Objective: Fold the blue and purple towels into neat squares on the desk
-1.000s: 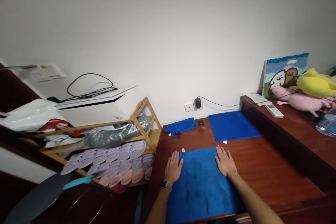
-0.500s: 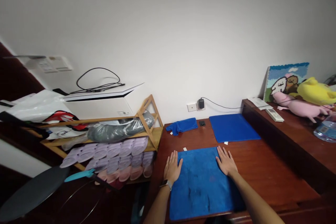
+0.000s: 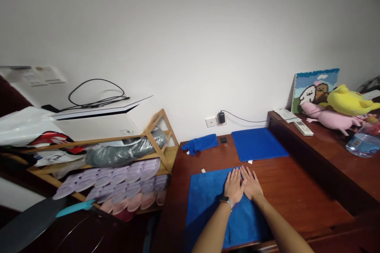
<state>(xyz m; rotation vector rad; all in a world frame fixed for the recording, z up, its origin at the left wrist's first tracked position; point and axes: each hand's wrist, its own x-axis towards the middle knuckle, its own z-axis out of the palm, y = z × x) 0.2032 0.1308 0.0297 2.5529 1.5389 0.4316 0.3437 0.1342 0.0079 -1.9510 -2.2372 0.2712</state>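
A blue cloth [image 3: 203,193] lies spread on the brown surface [image 3: 303,193], reaching toward its near edge. Both of the person's hands are on it, palms down, close to the cloth's far right corner. The left hand [image 3: 234,185], with a watch [image 3: 226,201] at the wrist, lies flat with its fingers straight and close together, gripping nothing. Just beside it, the right hand [image 3: 251,184] lies with fingers extended and slightly parted, likewise gripping nothing. A white tag [image 3: 203,170] sticks out at the cloth's far edge, toward the left. The forearms cover part of the near side, so it is hard to tell whether the cloth hangs over the surface's near edge.

By the surface's far edge, a second blue cloth [image 3: 259,144] lies flat toward the far right corner, and a smaller blue cloth [image 3: 203,143] lies rumpled at one end near the far left corner. A black square fitting [image 3: 223,140] sits between those two. Beyond the surface's left edge stands a wooden rack [image 3: 170,156] with rows of slippers [image 3: 124,176]. Along the right edge rises a ledge [image 3: 329,154] bearing a remote control [image 3: 303,128] and a pink plush toy [image 3: 329,116]
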